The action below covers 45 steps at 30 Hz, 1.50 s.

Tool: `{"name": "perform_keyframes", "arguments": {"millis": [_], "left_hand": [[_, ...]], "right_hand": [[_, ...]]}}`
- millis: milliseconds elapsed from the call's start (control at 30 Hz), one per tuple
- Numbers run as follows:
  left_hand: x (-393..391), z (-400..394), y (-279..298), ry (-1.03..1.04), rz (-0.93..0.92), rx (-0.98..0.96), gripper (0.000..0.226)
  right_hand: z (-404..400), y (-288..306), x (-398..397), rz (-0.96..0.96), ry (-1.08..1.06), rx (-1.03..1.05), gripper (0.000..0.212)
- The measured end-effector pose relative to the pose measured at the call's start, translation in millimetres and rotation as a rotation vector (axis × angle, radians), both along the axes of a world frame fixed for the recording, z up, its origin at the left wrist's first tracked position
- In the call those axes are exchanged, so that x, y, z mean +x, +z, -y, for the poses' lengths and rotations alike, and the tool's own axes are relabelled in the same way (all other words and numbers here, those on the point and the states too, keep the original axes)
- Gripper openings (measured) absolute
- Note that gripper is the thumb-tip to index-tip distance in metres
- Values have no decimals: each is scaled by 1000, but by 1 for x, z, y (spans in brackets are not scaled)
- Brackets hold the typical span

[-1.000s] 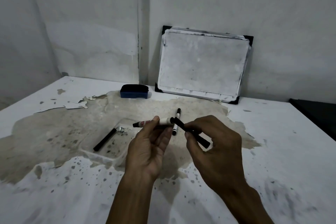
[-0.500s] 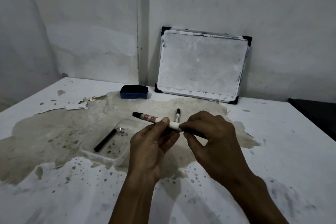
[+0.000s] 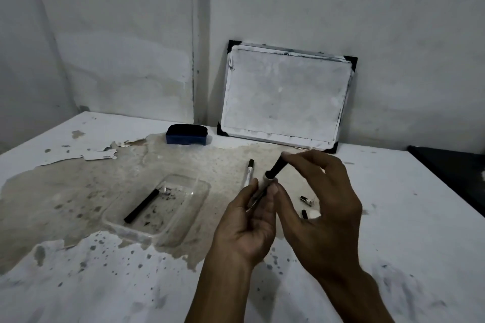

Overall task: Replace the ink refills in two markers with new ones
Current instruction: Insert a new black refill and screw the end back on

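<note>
A person's two hands worked over a white table [image 3: 393, 217] whose paint had peeled away across a wide, stained patch. The left hand [image 3: 248, 220] was closed around a white marker barrel [image 3: 263, 187], held tilted with its open end up and away from the person. The right hand [image 3: 322, 207] pinched a black ink refill [image 3: 276, 167] between thumb and fingertip; the refill's lower end sat in the barrel's mouth, most of its length standing out. The two hands were close together, joined through marker and refill.

Just beyond the left hand a second marker [image 3: 249, 172] lay on the table, its black end pointing toward the wall. Two small black-and-white marker parts [image 3: 306, 200] lay on the table beside the right hand. To the left sat a clear plastic tray [image 3: 189, 220] with another black refill [image 3: 141, 206] lying diagonally inside it. Farther back rested a blue eraser [image 3: 186, 134], and a small whiteboard [image 3: 286, 97] with black corners leaned against the wall.
</note>
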<state>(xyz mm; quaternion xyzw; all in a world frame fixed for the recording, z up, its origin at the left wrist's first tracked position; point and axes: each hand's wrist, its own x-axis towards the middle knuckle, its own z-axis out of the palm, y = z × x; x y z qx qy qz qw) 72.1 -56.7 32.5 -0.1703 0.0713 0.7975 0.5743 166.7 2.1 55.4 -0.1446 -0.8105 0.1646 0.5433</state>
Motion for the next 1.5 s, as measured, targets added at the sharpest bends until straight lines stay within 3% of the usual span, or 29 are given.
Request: {"name": "perform_keyframes", "arguments": {"millis": [200, 400, 533, 633, 733, 800, 900, 1100, 1300, 1500], "left_hand": [[2, -2, 1, -11, -54, 67, 27], [-2, -11, -4, -5, -176, -46, 19], [-1, -13, -11, 27, -178, -95, 35], [-5, -14, -13, 79, -163, -151, 29], [-9, -14, -16, 94, -162, -169, 20], [-9, -15, -19, 100, -171, -176, 13], [-8, -17, -21, 97, -180, -195, 13], [-7, -18, -18, 122, -208, -218, 12], [-6, -22, -18, 171, -276, -291, 13], [-1, -25, -18, 221, -345, -352, 5]], "right_hand": [[-11, -15, -7, 137, -12, -67, 25], [-17, -21, -8, 238, 20, -116, 26], [-27, -21, 2, 142, 141, -270, 27], [-60, -35, 11, 90, -25, -421, 24], [-106, -67, 13, 346, -278, -514, 30], [-122, -84, 10, 487, -324, -561, 36], [-130, -95, 4, 549, -359, -561, 36], [-132, -86, -1, 420, -314, -595, 18], [-77, -39, 12, 113, -9, -496, 17], [-54, -30, 21, 138, 100, -327, 20]]}}
